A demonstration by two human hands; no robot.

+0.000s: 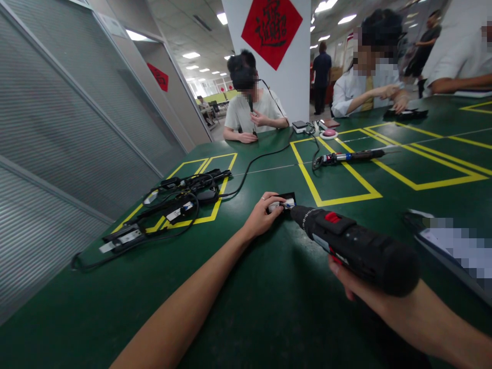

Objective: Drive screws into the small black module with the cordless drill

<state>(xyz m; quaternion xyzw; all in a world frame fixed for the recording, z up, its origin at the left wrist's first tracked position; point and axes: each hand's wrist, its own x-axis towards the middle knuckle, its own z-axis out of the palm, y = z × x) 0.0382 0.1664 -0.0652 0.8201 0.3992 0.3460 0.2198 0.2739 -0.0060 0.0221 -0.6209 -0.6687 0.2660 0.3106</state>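
Note:
My right hand (359, 289) is wrapped round the grip of a black cordless drill (349, 241) with red details. The drill's chuck points away and to the left, toward a small black-and-white part (287, 202) on the green table (246, 307). My left hand (265, 212) grips that part from its left side, fingers curled over it. A ring shows on one finger. Whether the drill's tip touches the part I cannot tell, since the chuck covers that spot.
Black adapters and cables (184, 200) lie in a yellow-taped area on the left. A cabled tool (349, 156) lies across tape lines ahead. A clipboard with papers (457, 251) is at the right. People sit across the table, one in a white T-shirt (240, 110).

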